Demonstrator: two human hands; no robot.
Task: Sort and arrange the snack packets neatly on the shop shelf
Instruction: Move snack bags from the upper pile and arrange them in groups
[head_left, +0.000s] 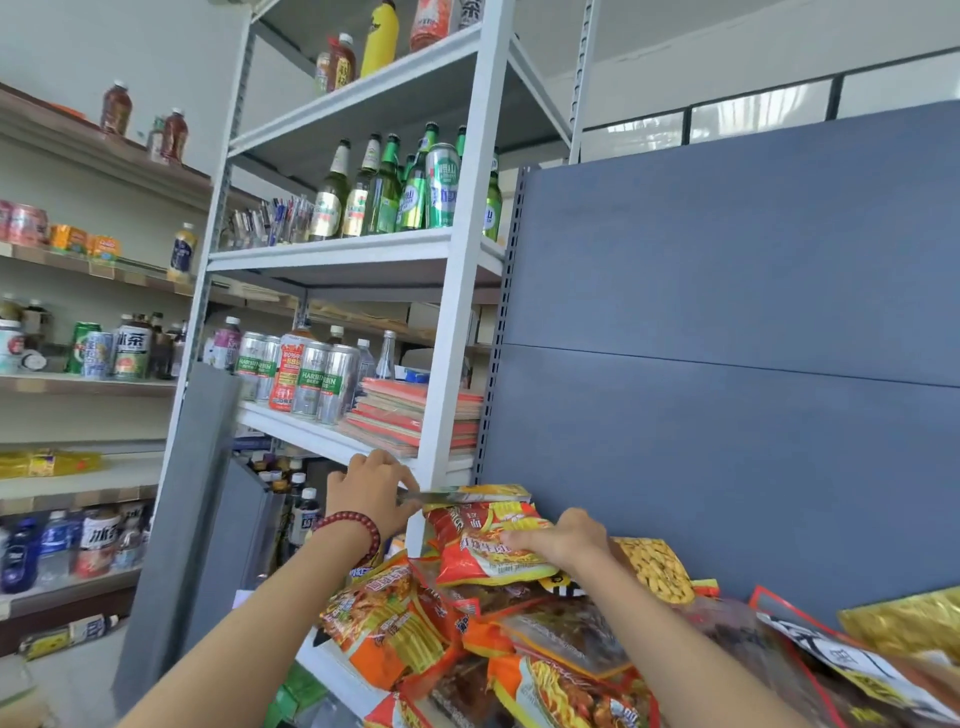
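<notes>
left fingers (400, 475) are curled, pinching the near edge of a yellow packet (478, 492) that lies flat at the top of the pile; the left hand (371, 493) wears a red bead bracelet (349, 530) at the wrist; right fingers (519, 538) lie fairly straight across the face of a red packet (483, 556), pressing on it, thumb hidden; the right hand (563, 538) sits just below the yellow packet, and the red packet touches the yellow one; under both is a loose heap of packets (405, 634) on the shelf, overlapping at all angles; a peanut bag (657, 569) lies just right of the right hand, near the grey back panel (727, 312); to the left a white rack (452, 322) holds notebooks (415, 415), beer cans (324, 384) and green bottles (384, 192)
</notes>
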